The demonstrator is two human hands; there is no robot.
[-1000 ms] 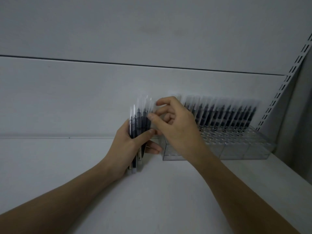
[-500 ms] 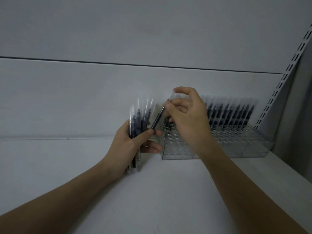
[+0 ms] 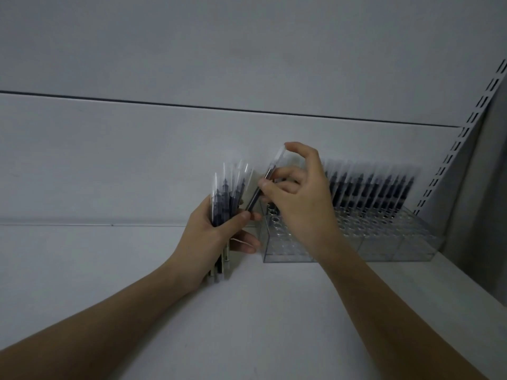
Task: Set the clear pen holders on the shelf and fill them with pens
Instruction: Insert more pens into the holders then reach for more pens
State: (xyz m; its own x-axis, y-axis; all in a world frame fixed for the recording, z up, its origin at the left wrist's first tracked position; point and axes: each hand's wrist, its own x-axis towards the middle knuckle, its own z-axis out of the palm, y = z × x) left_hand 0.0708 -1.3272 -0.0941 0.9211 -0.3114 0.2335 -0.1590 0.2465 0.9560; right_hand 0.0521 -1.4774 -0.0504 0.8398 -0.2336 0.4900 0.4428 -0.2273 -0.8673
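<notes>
1. Flat white shelf board [image 3: 274, 311] with a white back panel behind it and a slotted white metal upright [image 3: 463, 138] at 2 o'clock; the shelf carries everything here.
2. Clear plastic pen holders with rows of round holes [image 3: 384, 242], at 3 o'clock of frame centre, standing side by side in a row on the shelf against the back panel. Placing step looks done.
3. Row of dark pens with clear caps [image 3: 384, 187] standing upright in the back holes only, running from behind the right hand out to 3 o'clock. The front rows, and the visible holes at the holders' near-left end, are open. Judgement: filling is partly done, most holes left.
4. Left hand [image 3: 214, 237], near centre, clenched round a bundle of dark clear-capped pens [image 3: 227, 193] held upright just left of the holders, fanned at the top, lower ends close to the shelf; whether they touch it I cannot tell.
5. Right hand [image 3: 299, 204], just at 3 o'clock of the bundle, pinches a single dark pen with a clear cap [image 3: 267, 179], tilted, lower end towards the bundle, over the holders' left end. Not yet seated.
6. Writing: none readable; no brand or label, pen barrels too blurred.
</notes>
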